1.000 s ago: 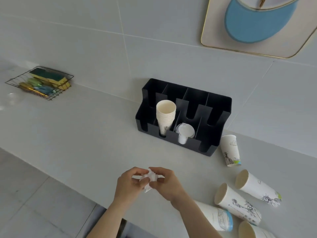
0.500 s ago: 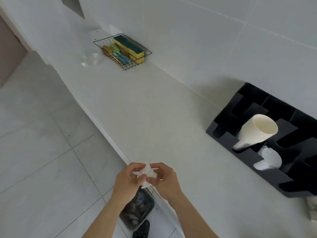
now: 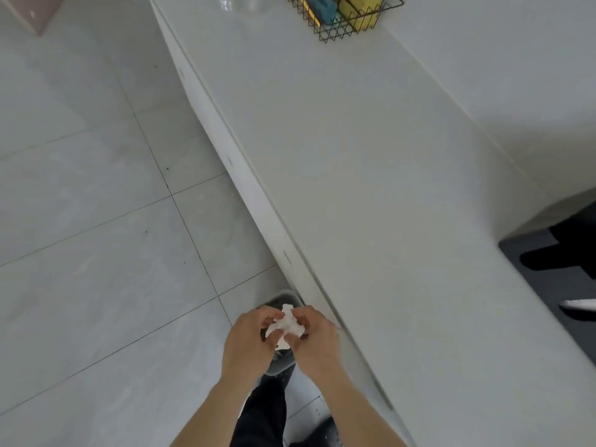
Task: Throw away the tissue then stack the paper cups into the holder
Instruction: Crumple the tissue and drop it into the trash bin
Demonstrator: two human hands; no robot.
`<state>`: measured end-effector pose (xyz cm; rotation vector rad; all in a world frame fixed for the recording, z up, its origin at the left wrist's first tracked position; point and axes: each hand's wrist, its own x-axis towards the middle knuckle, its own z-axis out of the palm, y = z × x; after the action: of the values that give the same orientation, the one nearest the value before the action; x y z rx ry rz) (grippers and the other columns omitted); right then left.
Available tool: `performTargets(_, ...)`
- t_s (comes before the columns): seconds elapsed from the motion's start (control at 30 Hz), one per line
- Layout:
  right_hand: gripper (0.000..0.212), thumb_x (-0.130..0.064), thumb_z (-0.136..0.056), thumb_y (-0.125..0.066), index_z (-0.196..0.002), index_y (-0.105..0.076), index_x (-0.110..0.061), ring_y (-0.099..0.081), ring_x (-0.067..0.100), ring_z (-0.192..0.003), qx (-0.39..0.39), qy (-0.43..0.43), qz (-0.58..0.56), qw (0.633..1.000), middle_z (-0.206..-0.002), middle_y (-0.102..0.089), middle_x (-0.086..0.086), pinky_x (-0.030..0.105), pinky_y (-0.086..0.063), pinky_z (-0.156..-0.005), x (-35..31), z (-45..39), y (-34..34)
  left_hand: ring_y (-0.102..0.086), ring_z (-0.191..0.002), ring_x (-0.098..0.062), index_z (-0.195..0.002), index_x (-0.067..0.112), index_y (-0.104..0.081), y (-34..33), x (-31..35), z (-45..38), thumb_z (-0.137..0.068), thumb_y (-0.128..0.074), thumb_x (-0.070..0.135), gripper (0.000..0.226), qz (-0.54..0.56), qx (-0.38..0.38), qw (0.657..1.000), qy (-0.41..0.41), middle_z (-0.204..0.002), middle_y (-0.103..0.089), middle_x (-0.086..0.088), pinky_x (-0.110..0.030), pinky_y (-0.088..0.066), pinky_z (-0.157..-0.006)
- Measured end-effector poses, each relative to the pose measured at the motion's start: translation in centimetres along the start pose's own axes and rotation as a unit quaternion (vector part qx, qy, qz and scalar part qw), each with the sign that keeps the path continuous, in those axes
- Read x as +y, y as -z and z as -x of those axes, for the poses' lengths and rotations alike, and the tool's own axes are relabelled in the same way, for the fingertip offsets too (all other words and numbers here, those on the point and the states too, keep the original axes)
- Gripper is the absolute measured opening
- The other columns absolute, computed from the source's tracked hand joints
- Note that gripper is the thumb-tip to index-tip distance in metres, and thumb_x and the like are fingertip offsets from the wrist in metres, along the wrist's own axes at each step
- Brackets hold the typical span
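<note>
A crumpled white tissue is pinched between both hands. My left hand grips it from the left and my right hand from the right. Both hands hover over a small grey bin that stands on the floor against the counter's front edge; the hands hide most of the bin. At the right edge only a corner of the black cup holder shows, with a sliver of a white cup in it. The loose paper cups are out of view.
The white counter runs diagonally from top to lower right, with a wall behind it. A black wire basket with sponges sits at its far end. Grey floor tiles fill the left. My dark trouser leg is below the hands.
The view has swung left and down, off the counter toward the floor. Both hands, still holding the tissue, have moved past the counter edge to above the bin. The holder has slid nearly out of view.
</note>
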<state>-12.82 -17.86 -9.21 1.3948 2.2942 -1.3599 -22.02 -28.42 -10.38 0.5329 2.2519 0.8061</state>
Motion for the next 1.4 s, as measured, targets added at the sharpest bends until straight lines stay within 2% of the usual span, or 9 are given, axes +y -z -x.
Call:
performTargets(0.1, 0.031, -0.016, -0.082, -0.076, -0.105, -0.062, -0.031, -0.067, 0.013, -0.081, -0.009, -0.022, 0.031, 0.999, -0.09, -0.069, -0.013, 0.029, -0.056, -0.072, 1.2, -0.7, -1.4, -0.067, -0.084, -0.004, -0.103, 0.037, -0.068, -1.4, -1.1, -0.4, -0.089, -0.072, 0.024, 0.02, 0.011, -0.01, 0.999, 0.03, -0.094, -0.071, 0.014, -0.028, -0.058, -0.078)
performTargets(0.27, 0.033, -0.012, -0.083, -0.076, -0.102, -0.055, -0.029, -0.063, 0.015, -0.081, -0.018, -0.044, 0.051, 0.998, -0.094, -0.067, -0.007, 0.024, -0.047, -0.069, 3.1, -1.7, -3.1, -0.069, -0.091, -0.011, -0.111, 0.029, -0.069, -2.9, -2.7, -1.1, -0.092, -0.068, 0.012, 0.026, 0.004, -0.034, 0.998, 0.051, -0.103, -0.073, 0.008, -0.033, -0.059, -0.087)
performTargets(0.43, 0.033, -0.01, -0.085, -0.075, -0.106, -0.058, -0.028, -0.063, 0.018, -0.09, -0.03, -0.052, 0.053, 0.997, -0.104, -0.065, -0.005, 0.027, -0.051, -0.075, 4.0, -2.7, -4.3, -0.064, -0.088, -0.007, -0.115, 0.027, -0.068, -3.7, -3.9, -1.9, -0.093, -0.066, 0.007, 0.031, -0.003, -0.045, 0.998, 0.051, -0.103, -0.067, 0.008, -0.024, -0.055, -0.084)
performTargets(0.57, 0.039, -0.011, -0.089, -0.072, -0.124, -0.058, -0.023, -0.061, 0.02, -0.106, -0.07, -0.054, 0.069, 0.994, -0.122, -0.064, -0.001, 0.026, -0.05, -0.084, 4.5, -3.4, -4.8, -0.063, -0.097, -0.01, -0.123, 0.028, -0.063, -4.4, -4.8, -2.5, -0.094, -0.066, 0.016, 0.032, -0.03, -0.067, 0.996, 0.047, -0.117, -0.064, 0.006, -0.022, -0.051, -0.088)
performTargets(0.7, 0.06, -0.02, -0.096, -0.066, -0.15, -0.041, -0.023, -0.042, 0.022, -0.139, -0.134, -0.051, 0.13, 0.981, -0.151, -0.046, 0.001, 0.033, -0.041, -0.109, 5.0, -3.5, -4.5, -0.055, -0.121, -0.018, -0.133, 0.026, -0.057, -4.6, -5.8, -2.9, -0.093, -0.069, 0.022, 0.042, -0.117, -0.075, 0.99, 0.031, -0.133, -0.059, 0.003, -0.029, -0.045, -0.102)
performTargets(0.83, 0.062, -0.027, -0.101, -0.059, -0.156, -0.031, -0.023, -0.02, 0.021, -0.154, -0.156, -0.044, 0.178, 0.971, -0.165, -0.028, 0.0, 0.037, -0.027, -0.121, 5.3, -3.4, -3.7, -0.049, -0.133, -0.021, -0.143, 0.024, -0.048, -4.0, -6.4, -3.1, -0.095, -0.065, 0.033, 0.052, -0.189, -0.074, 0.979, 0.023, -0.144, -0.053, 0.002, -0.036, -0.043, -0.11)
performTargets(1.03, 0.065, -0.035, -0.101, -0.056, -0.156, -0.027, -0.019, -0.02, 0.026, -0.153, -0.149, 0.009, 0.269, 0.952, -0.163, -0.029, 0.006, 0.039, -0.019, -0.124, 4.5, -2.9, -2.7, -0.04, -0.143, -0.023, -0.153, 0.022, -0.035, -2.2, -5.7, -3.1, -0.096, -0.057, 0.047, 0.065, -0.283, -0.086, 0.955, -0.027, -0.155, -0.044, -0.001, -0.038, -0.034, -0.12)
performTargets(1.23, 0.071, -0.042, -0.096, -0.058, -0.155, -0.028, -0.015, -0.028, 0.027, -0.147, -0.13, 0.083, 0.325, 0.933, -0.159, -0.032, 0.007, 0.041, -0.026, -0.123, 1.8, -2.3, -2.3, -0.042, -0.142, -0.026, -0.149, 0.018, -0.042, 1.1, -4.0, -2.6, -0.093, -0.063, 0.044, 0.065, -0.309, -0.074, 0.945, -0.077, -0.152, -0.049, -0.003, -0.043, -0.033, -0.121)
performTargets(1.4, 0.068, -0.04, -0.093, -0.06, -0.15, -0.035, -0.013, -0.036, 0.029, -0.143, -0.103, 0.121, 0.331, 0.93, -0.155, -0.039, 0.009, 0.041, -0.035, -0.119, -1.8, -1.2, -1.6, -0.029, -0.151, -0.021, -0.155, 0.022, -0.031, 4.9, -2.4, -2.1, -0.098, -0.053, 0.048, 0.067, -0.319, -0.048, 0.942, -0.088, -0.162, -0.036, 0.001, -0.039, -0.021, -0.126)
